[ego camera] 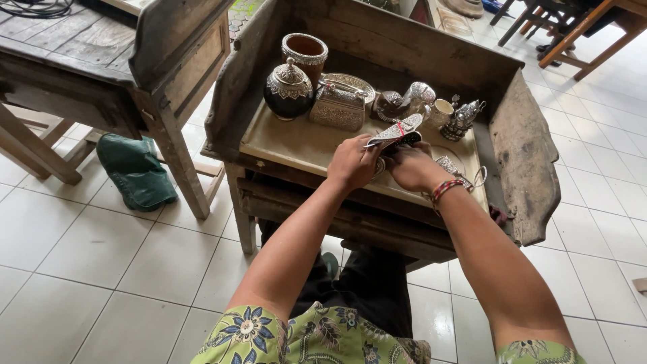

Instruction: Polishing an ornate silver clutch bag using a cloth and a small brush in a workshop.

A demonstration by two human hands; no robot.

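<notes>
My left hand (352, 162) and my right hand (412, 166) meet over the front of a metal tray (290, 145) and together hold a flat, engraved silver piece (396, 132) with a red band across it. A dark object shows under the silver piece by my right fingers. A red and white bracelet (445, 189) sits on my right wrist. Part of what my fingers grip is hidden by the hands.
Behind the hands stand a dark lidded pot with silver trim (288, 89), a brown cup (304, 52), a silver box (337, 106), a small teapot (463, 119) and other small silver vessels. The tray rests on a worn wooden bench (526, 155). A green cloth (135, 172) lies on the tiled floor.
</notes>
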